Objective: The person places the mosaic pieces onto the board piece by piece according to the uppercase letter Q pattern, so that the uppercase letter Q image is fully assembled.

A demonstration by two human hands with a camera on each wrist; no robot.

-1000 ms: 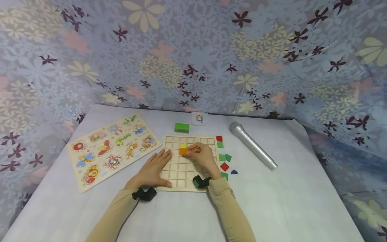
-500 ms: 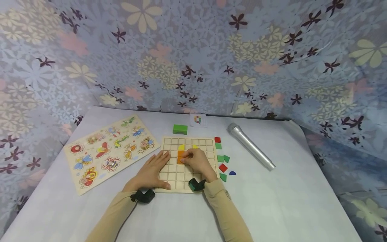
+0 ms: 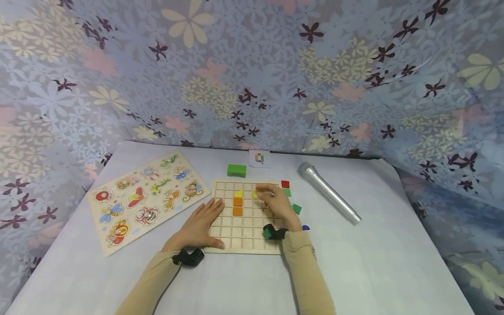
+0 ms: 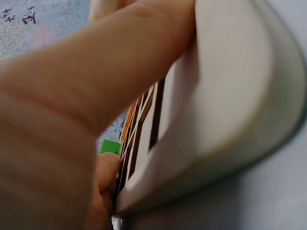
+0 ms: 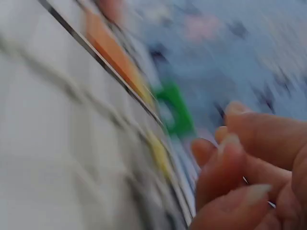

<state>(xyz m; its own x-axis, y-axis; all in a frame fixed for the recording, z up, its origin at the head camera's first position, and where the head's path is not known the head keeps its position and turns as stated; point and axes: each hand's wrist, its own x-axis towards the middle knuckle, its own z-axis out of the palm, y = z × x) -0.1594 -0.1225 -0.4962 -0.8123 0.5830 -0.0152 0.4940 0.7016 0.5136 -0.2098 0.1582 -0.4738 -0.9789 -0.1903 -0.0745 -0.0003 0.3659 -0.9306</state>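
A pale wooden grid board (image 3: 236,242) lies on the table. Its left edge is under my left hand (image 3: 198,227), which rests flat with the fingers spread. Two orange squares (image 3: 238,206) sit one below the other in the grid, under a yellow piece (image 3: 238,193). Over the board's right half hovers my right hand (image 3: 277,204), its fingers loosely bent and nothing between them. A second yellow piece (image 3: 255,194) shows by its fingertips. In the right wrist view, thumb and fingers (image 5: 223,167) stand apart from the board.
Beside the board's right edge lie a red square (image 3: 285,184), green pieces (image 3: 297,209) and a blue half-round (image 3: 306,227), partly behind the right arm. A silver microphone (image 3: 330,192) is farther right. Behind stand a green block (image 3: 237,170) and a pattern card (image 3: 260,158); an insect puzzle (image 3: 130,218) lies left.
My right hand has let go of the lower orange square, which stays in the grid, and has moved right and slightly back. My left hand has kept its place on the board.
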